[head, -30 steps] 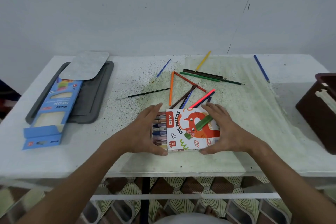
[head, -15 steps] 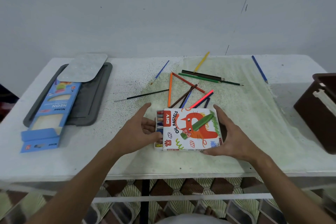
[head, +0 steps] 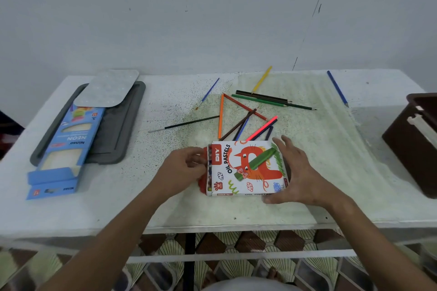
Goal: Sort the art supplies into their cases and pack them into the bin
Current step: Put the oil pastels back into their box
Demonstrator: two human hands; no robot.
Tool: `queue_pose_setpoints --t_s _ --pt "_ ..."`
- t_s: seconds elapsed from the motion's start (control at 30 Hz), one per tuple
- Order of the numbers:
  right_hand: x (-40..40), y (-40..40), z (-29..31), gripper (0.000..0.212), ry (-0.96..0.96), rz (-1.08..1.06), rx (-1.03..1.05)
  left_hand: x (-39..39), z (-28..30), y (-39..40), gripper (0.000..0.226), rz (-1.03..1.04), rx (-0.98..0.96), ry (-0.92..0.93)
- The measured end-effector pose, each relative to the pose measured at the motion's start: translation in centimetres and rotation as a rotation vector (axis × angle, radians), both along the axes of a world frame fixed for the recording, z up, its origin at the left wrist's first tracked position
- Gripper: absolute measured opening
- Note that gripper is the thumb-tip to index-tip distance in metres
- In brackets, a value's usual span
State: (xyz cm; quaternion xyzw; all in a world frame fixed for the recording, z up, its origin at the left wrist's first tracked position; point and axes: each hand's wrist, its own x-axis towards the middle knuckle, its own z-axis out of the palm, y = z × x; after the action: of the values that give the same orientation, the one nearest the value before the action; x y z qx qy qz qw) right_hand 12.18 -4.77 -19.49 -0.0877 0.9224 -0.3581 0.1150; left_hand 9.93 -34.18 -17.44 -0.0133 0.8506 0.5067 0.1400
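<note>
Inside oil pastels box (head: 246, 168): pastels (head: 209, 170) (tips showing).

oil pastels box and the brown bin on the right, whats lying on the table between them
In the head view, only the right hand, gripping the oil pastels box at its right edge. Past it, bare table runs to the brown bin.
</note>
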Motion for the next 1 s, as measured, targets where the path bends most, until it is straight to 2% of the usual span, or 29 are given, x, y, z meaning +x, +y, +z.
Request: queue_pose_setpoints --t_s 0.07,0.3,0.47,0.6,0.7,0.77,0.8,0.87,0.93,1.0 --pt "-0.4 0.0 0.2 0.137 -0.005 0.029 0.011 -0.2 0.3 0.3 0.024 -0.008 -0.042 -0.026" --pt "-0.4 -0.4 -0.3 0.125 0.026 0.013 -0.141 -0.6 0.9 1.3 0.029 -0.061 -0.046 -0.114" --pt "-0.3 -1.0 -0.5 0.125 0.028 0.026 -0.108 -0.2 1.4 2.1 0.029 -0.053 0.180 -0.220" --pt "-0.7 -0.9 -0.3 0.131 -0.011 0.061 -0.037 -0.5 1.2 1.8 0.031 -0.030 0.188 -0.249" --pt "-1.3 -0.1 -0.2 0.137 -0.056 0.116 0.028 -0.7 1.3 1.1 0.036 -0.033 0.090 -0.178" --pt "-1.6 0.3 -0.1 0.134 -0.054 0.128 0.012 -0.7 1.2 0.9 0.033 -0.058 -0.090 -0.071" --pt "-1.6 0.4 0.1 0.131 -0.035 0.121 -0.020 -0.7 1.0 0.8 0.040 -0.092 -0.207 -0.029" --pt "-1.4 0.0 0.4 0.124 0.019 0.105 -0.115 -0.8 0.4 0.9 0.072 -0.148 -0.333 -0.021" --pt "-1.1 -0.4 0.6 0.115 0.072 0.101 -0.237 -0.9 0.5 1.3 0.087 -0.139 -0.270 -0.040" --pt "-0.5 -0.4 0.8 0.107 0.092 0.093 -0.323 -1.2 0.8 1.6 0.089 -0.097 -0.171 -0.066"
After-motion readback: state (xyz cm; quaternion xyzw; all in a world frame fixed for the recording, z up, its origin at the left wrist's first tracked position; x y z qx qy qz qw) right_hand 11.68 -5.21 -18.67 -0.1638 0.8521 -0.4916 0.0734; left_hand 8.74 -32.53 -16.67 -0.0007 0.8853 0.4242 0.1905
